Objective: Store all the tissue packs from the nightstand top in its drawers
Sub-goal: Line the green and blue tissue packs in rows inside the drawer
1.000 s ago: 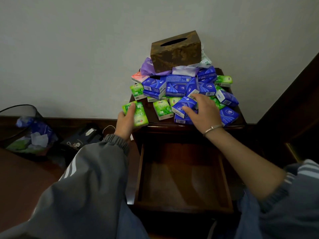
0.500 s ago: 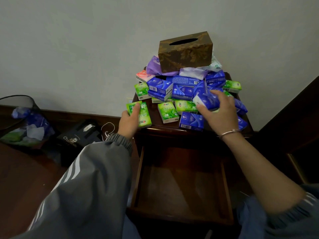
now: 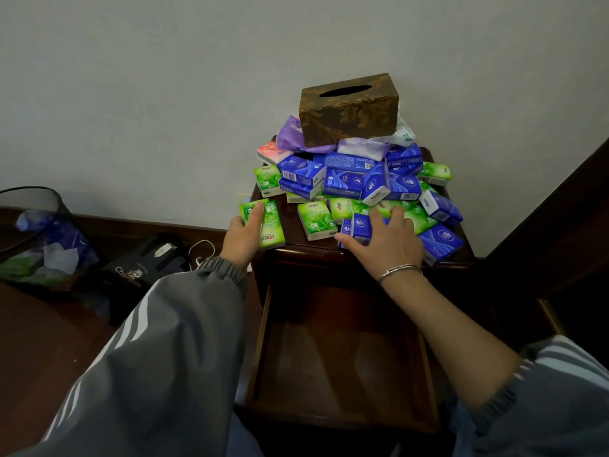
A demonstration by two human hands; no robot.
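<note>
Several blue, green and purple tissue packs point(image 3: 344, 183) lie heaped on the dark wooden nightstand top point(image 3: 293, 249). My left hand point(image 3: 242, 237) holds green packs point(image 3: 267, 224) at the top's left front corner, thumb across them. My right hand point(image 3: 384, 245) lies over blue packs point(image 3: 361, 225) near the front edge, fingers curled round them. Below the top, the upper drawer point(image 3: 336, 367) is pulled out and holds nothing.
A brown-gold tissue box point(image 3: 349, 108) sits on the pile against the wall. Left of the nightstand, on the floor, stand a black mesh bin point(image 3: 36, 232) with wrappers and a black box point(image 3: 145, 263) with a white cable. Dark furniture rises on the right.
My right hand has come back from the blue pack deeper in the pile to the blue packs at the front edge. My left hand keeps hold of the green packs.
</note>
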